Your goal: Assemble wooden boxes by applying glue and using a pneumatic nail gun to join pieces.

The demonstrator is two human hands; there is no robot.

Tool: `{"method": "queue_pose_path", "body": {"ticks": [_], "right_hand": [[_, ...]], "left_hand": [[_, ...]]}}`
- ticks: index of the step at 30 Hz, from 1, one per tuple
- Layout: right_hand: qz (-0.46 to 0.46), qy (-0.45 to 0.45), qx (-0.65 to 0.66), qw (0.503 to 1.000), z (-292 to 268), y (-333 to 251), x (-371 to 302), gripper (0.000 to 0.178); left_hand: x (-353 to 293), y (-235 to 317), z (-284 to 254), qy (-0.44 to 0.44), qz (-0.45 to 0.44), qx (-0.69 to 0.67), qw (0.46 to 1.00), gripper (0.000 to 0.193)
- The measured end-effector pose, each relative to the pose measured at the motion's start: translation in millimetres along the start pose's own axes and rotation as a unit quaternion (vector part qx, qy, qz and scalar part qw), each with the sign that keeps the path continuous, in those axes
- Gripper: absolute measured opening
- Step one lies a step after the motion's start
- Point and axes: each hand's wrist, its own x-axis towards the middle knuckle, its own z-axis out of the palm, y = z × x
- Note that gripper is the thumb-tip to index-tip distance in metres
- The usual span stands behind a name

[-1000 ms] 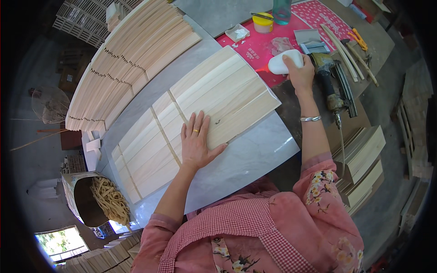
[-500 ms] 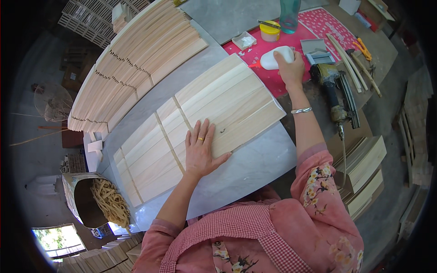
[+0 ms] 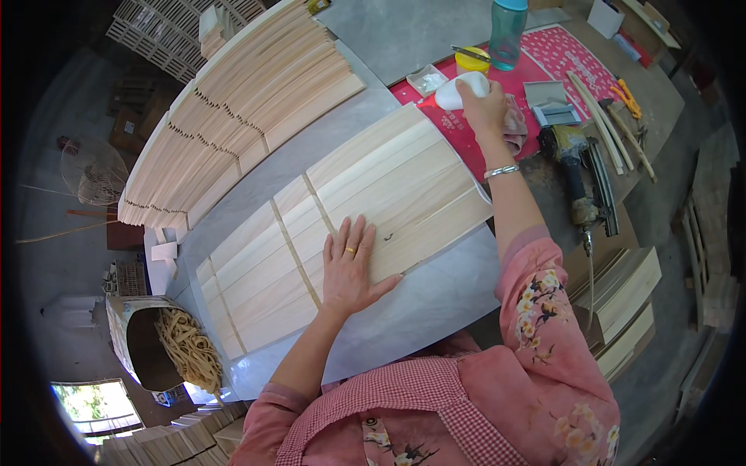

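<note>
My left hand lies flat, fingers spread, on a panel of pale wooden slats. Narrow bands cross the slats, and a small dark mark shows beside my fingertips. Beyond the panel's right end, my right hand grips a white squeeze bottle. The bottle lies on its side with its red tip pointing left, low over the red mat; contact with the mat cannot be made out. A thin white line runs along the panel's right edge. Under my right wrist is a crumpled pink cloth.
A long row of stacked slats stands behind the panel. Around the mat are a small white tray, a yellow-lidded tub, a teal bottle and a nail gun. A bag of tan strips stands at left.
My right hand has moved the white squeeze bottle left, closer to the small tray, and uncovered the pink cloth. My left hand stays flat on the panel. The whole view has shifted slightly.
</note>
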Motion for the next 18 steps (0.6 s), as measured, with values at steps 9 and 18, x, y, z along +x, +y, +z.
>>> {"method": "queue_pose_path", "body": {"ticks": [9, 18], "right_hand": [[-0.015, 0.035, 0.054, 0.998, 14.0, -4.6, 4.9, 0.055], [0.014, -0.165, 0.21, 0.963, 59.6, -62.5, -139.7, 0.046]], "left_hand": [[-0.3, -1.5, 0.1, 0.012, 0.002, -0.009, 1.0, 0.1], [-9.6, -16.4, 7.9, 0.072, 0.01, -0.102, 0.992, 0.096]]}}
